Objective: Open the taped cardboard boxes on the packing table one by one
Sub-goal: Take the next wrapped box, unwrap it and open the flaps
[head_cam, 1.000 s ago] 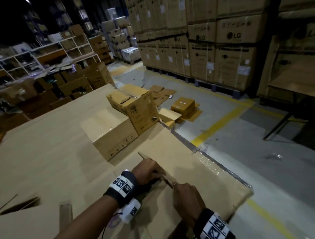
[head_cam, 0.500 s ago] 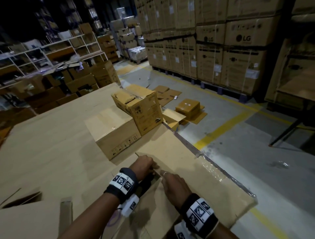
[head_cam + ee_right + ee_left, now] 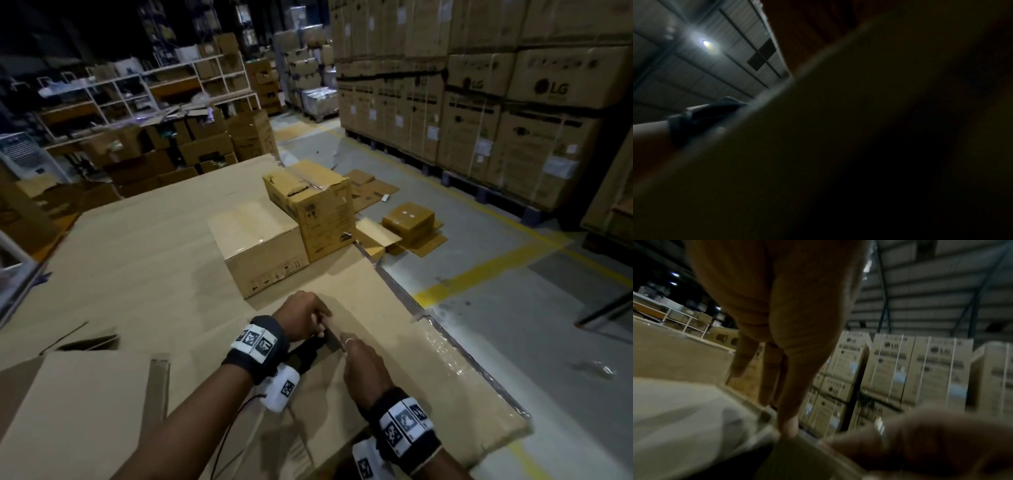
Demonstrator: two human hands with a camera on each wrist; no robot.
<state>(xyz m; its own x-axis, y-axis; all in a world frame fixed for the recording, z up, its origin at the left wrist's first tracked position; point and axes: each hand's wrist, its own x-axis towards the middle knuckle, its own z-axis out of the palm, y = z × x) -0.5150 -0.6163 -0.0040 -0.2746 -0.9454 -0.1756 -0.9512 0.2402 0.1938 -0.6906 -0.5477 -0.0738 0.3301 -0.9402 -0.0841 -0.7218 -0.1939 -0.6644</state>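
Note:
The box I am working on sits at the near edge of the packing table (image 3: 137, 274), and its right flap (image 3: 394, 346) is folded out toward the table's edge. My left hand (image 3: 303, 317) curls its fingers over the inner edge of that flap, beside the dark opening (image 3: 308, 354). My right hand (image 3: 364, 365), with a ring on one finger, grips the same edge just behind it. In the left wrist view my fingers (image 3: 789, 418) point down onto the cardboard edge, with the right hand (image 3: 931, 443) blurred beside them. The right wrist view is dark, blocked by cardboard.
A closed low box (image 3: 257, 240) and a taller taped box (image 3: 311, 205) stand mid-table beyond my hands. Another flap (image 3: 78, 411) lies at the near left. The table's right edge (image 3: 445, 342) drops to the floor, where flattened cartons (image 3: 411, 222) lie. Stacked cartons (image 3: 479, 102) line the aisle.
My right hand has slid forward along the flap's edge, closer to my left hand. The flap has gone down and outward. My head has tilted, shifting the view.

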